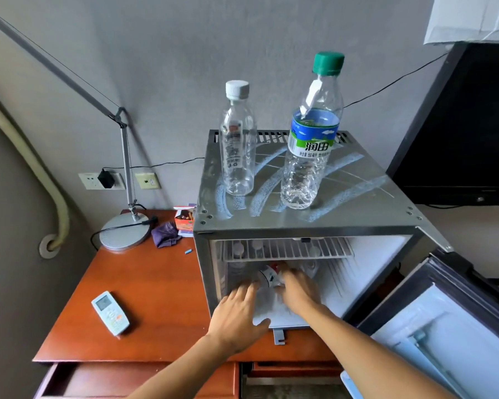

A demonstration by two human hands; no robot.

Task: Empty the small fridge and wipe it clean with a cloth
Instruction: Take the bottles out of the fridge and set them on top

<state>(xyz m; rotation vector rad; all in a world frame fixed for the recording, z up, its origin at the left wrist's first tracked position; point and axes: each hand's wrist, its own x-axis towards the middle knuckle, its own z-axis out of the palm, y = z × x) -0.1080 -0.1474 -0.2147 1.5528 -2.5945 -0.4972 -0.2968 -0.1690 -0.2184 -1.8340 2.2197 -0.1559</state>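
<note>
Both forearms reaching into open fridge (306,223). Left hand (236,315) spread wide at lower shelf edge, likely bracing; right hand (298,289) closed around small bottle (268,276) inside, probably lifting out. Two bottles (238,145) parked atop fridge; purple cloth (166,234) left of fridge.

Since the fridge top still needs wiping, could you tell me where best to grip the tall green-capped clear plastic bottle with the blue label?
Probably around the labelled waist of the green-capped bottle, coming from the front. It stands upright on the metal fridge top, with the white-capped bottle apart on its left.
</note>
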